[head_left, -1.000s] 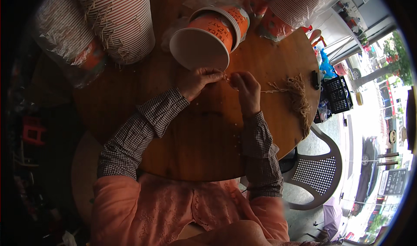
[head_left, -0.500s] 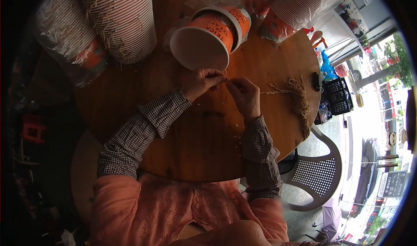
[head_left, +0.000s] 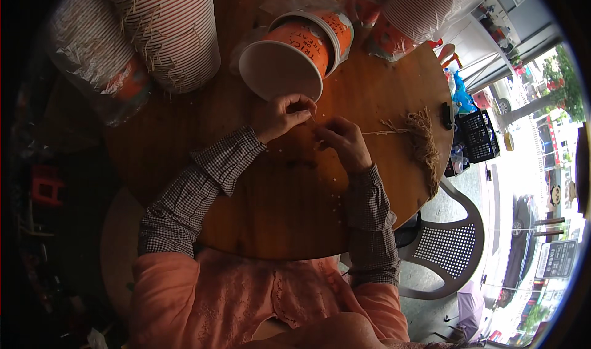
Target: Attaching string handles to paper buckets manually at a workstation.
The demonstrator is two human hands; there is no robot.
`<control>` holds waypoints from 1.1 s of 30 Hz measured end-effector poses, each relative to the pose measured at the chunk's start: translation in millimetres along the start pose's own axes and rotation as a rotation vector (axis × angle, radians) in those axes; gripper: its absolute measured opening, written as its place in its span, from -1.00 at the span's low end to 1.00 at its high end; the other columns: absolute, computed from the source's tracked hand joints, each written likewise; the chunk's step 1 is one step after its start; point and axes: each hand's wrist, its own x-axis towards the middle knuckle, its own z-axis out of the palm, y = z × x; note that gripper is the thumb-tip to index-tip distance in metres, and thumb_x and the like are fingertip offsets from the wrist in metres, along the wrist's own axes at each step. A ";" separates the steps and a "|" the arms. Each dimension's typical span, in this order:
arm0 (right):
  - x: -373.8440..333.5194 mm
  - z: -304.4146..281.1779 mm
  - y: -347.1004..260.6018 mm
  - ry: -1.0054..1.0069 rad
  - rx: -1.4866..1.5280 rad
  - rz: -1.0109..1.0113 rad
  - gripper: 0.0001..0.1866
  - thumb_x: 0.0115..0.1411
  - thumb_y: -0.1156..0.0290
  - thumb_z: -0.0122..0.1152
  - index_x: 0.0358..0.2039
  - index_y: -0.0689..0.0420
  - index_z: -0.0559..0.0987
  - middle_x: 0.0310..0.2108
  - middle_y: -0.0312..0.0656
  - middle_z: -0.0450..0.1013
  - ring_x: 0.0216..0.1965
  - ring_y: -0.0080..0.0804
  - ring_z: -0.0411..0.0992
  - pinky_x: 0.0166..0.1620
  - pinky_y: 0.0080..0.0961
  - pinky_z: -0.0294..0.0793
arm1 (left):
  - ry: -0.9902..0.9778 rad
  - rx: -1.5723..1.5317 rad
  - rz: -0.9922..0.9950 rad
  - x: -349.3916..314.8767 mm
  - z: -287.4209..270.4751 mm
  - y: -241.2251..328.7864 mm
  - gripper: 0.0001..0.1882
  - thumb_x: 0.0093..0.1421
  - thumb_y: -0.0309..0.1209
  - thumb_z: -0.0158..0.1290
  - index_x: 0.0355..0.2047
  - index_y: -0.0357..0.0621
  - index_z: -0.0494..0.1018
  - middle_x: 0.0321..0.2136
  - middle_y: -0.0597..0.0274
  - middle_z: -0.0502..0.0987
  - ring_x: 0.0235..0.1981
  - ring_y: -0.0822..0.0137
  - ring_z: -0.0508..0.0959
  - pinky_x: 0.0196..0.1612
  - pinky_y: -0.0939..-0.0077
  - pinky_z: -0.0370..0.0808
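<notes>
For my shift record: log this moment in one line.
left hand: near bucket; right hand: beside left; anything held: too small to tell; twine: on table, right; bucket: mouth facing person

On the table, buckets lie between stacks, a strand bundle rightward.

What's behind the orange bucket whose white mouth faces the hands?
At least one more orange bucket and some clear plastic show behind the front bucket. The front bucket's base is covered.
</notes>
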 end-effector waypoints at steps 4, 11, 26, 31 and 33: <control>3.6 -2.2 8.6 0.003 -0.074 -0.079 -0.84 0.14 0.43 0.21 -0.42 0.29 0.51 -0.51 -0.22 0.50 -0.50 -0.55 0.47 -0.42 -0.63 0.44 | 0.051 0.325 0.133 -7.5 -6.2 1.5 -0.85 0.17 -0.45 0.09 -0.26 -0.23 0.50 -0.34 0.31 0.54 -0.30 0.50 0.53 -0.20 0.61 0.47; 10.8 -4.7 21.8 0.072 -0.345 -0.203 -0.84 0.06 0.45 0.24 -0.47 0.29 0.51 -0.56 -0.18 0.49 -0.50 -0.51 0.48 -0.39 -0.58 0.46 | 0.009 0.581 0.261 -14.8 -6.9 -0.2 -0.86 0.09 -0.39 0.18 -0.37 -0.19 0.56 -0.45 0.23 0.57 -0.36 0.39 0.57 -0.24 0.54 0.49; 5.1 -8.2 13.1 0.196 -0.604 -0.304 -0.84 0.06 0.43 0.24 -0.46 0.28 0.54 -0.46 -0.13 0.47 -0.43 -0.38 0.50 -0.34 -0.50 0.49 | 0.013 0.628 0.226 -15.4 -6.1 -8.7 -0.80 0.12 -0.34 0.16 -0.30 -0.17 0.58 -0.34 0.22 0.61 -0.29 0.30 0.58 -0.20 0.46 0.48; 2.6 -8.5 11.5 0.197 -0.568 -0.273 -0.86 0.08 0.44 0.23 -0.43 0.27 0.54 -0.49 -0.21 0.49 -0.44 -0.55 0.47 -0.34 -0.58 0.48 | 0.044 0.614 0.258 -14.5 -2.2 -4.7 -0.83 0.11 -0.38 0.15 -0.33 -0.20 0.56 -0.37 0.24 0.59 -0.33 0.33 0.57 -0.22 0.49 0.48; 2.8 -7.3 11.7 0.178 -0.545 -0.255 -0.87 0.07 0.45 0.23 -0.43 0.27 0.55 -0.53 -0.25 0.49 -0.46 -0.62 0.46 -0.37 -0.62 0.46 | 0.086 0.671 0.314 -16.0 -3.3 -5.7 -0.89 0.12 -0.46 0.15 -0.34 -0.22 0.54 -0.46 0.29 0.53 -0.41 0.39 0.54 -0.32 0.57 0.48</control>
